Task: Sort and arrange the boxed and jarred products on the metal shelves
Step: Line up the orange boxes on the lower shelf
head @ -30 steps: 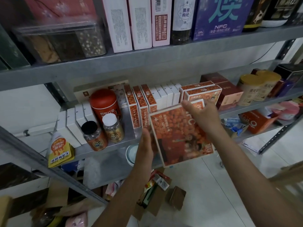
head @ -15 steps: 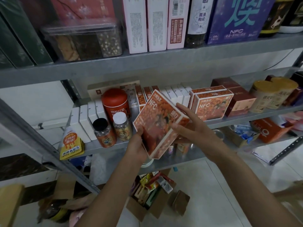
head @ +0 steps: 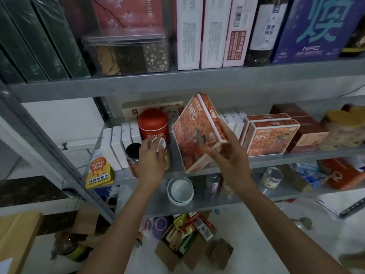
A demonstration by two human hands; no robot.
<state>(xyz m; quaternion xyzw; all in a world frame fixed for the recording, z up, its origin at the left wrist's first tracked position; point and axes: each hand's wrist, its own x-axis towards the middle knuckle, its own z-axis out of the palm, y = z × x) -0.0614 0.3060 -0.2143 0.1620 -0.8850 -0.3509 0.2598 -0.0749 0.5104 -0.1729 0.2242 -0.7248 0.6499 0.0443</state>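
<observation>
My right hand (head: pixel 227 153) grips a large orange NFC box (head: pixel 195 133), tilted on its edge above the front of the middle metal shelf (head: pixel 276 161). My left hand (head: pixel 152 159) is curled round a small jar with a white lid (head: pixel 162 144) on the same shelf, hiding most of it. A black-lidded jar (head: pixel 132 155) stands just left of that hand, and a red canister (head: pixel 153 123) stands behind it. Two more orange NFC boxes (head: pixel 270 137) stand to the right.
White boxes (head: pixel 118 141) and a yellow pouch (head: pixel 98 171) fill the shelf's left end; brown boxes and yellow-lidded tubs (head: pixel 343 129) its right. Tall boxes and a bottle line the upper shelf (head: pixel 177 84). White bowls (head: pixel 180 191) sit on the lower shelf, an open carton (head: pixel 185 240) on the floor.
My left hand let go of the orange box and moved left onto the white-lidded jar. My right hand alone now holds the box, raised and turned more upright.
</observation>
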